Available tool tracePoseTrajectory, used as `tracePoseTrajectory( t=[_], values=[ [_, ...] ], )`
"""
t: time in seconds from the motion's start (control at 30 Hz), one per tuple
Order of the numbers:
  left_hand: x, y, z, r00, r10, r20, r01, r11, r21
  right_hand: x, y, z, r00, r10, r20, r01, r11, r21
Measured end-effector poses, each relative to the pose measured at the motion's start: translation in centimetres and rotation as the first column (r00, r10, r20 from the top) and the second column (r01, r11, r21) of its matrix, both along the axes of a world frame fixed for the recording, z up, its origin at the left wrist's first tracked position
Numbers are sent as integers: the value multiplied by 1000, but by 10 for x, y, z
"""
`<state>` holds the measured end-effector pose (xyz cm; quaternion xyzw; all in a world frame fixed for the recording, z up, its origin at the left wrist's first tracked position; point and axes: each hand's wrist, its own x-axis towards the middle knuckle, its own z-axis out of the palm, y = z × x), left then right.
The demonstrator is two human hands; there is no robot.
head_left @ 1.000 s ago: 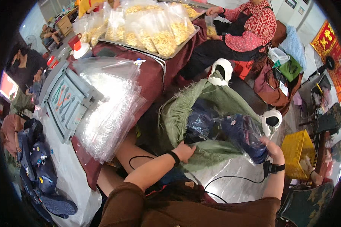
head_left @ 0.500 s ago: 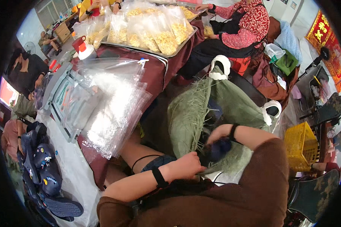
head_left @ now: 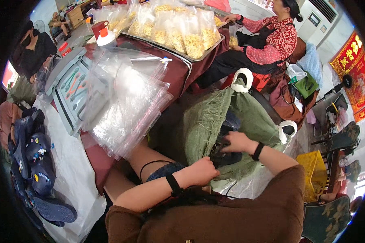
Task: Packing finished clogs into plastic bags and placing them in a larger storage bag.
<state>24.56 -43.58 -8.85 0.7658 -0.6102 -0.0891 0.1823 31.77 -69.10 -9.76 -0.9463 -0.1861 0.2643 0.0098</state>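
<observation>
A big green woven sack stands open in front of me on the floor. My left hand is closed on the sack's near rim. My right hand reaches down into the sack's mouth and its fingers lie on dark blue items inside; whether it grips one I cannot tell. Both wrists wear a black band.
A stack of clear plastic bags lies on the maroon-covered table at left. A metal tray of filled bags sits further back. A seated person in a red patterned top works there. Dark blue clogs lie at far left, a yellow crate at right.
The view has shifted left. My right hand has moved deeper into the sack's mouth, and my left hand has come up to the sack's near rim.
</observation>
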Motion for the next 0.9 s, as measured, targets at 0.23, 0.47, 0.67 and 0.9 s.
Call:
tracePoseTrajectory(
  t=[0.23,0.47,0.67,0.9],
  values=[
    [-3,-1,15,995,62,80,-61,998,-11,-36,-113,-110,614,40,-788,-477,815,-330],
    [-4,8,-1,992,107,61,-103,992,-68,9,-91,-80,702,-320,-636,19,901,-433],
    [7,20,2,966,243,90,-228,961,-154,-4,61,125,978,55,203,-147,870,471],
    [-17,88,-6,927,363,-92,-365,821,-439,-40,225,187,796,475,375,-550,308,776]
  ],
)
